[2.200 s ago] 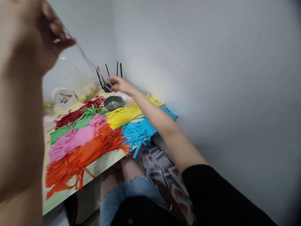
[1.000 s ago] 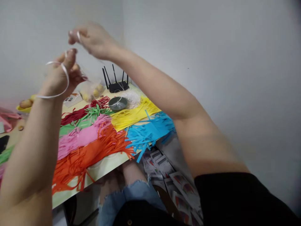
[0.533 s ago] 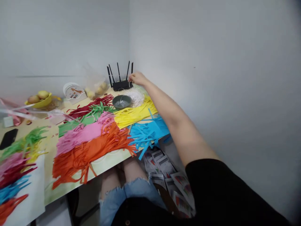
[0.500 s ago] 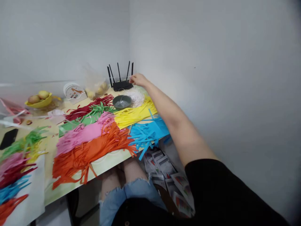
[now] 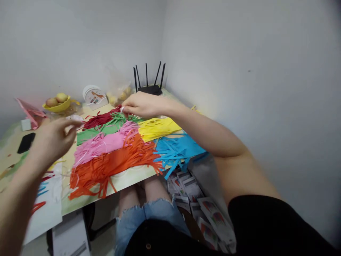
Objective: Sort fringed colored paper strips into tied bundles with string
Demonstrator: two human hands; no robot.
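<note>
My left hand (image 5: pixel 54 140) is over the left part of the table, its fingers curled and thumb close to the index finger. What it holds, if anything, I cannot make out. My right hand (image 5: pixel 142 105) reaches across the back of the table, pinching white string (image 5: pixel 122 110) above the dark red fringed paper (image 5: pixel 98 120) and green fringed paper (image 5: pixel 99 129). Thin loops of white string lie slack over the pink fringed paper (image 5: pixel 113 142) and orange fringed paper (image 5: pixel 106 165). Under my right forearm are yellow fringed paper (image 5: pixel 158 128) and blue fringed paper (image 5: pixel 181 147).
At the back stand a black router (image 5: pixel 150 90), a bag of yellowish fruit (image 5: pixel 118 94), a white holder (image 5: pixel 96 99) and a yellow fruit bowl (image 5: pixel 57 106). A phone (image 5: pixel 26 143) and white sheet (image 5: pixel 50 209) are left. Printed packets (image 5: pixel 193 188) lie below the table.
My right hand has moved left and nearer, from beside the router to above the red and green paper. My left hand has come into view. White string now loops over the pink and orange paper.
</note>
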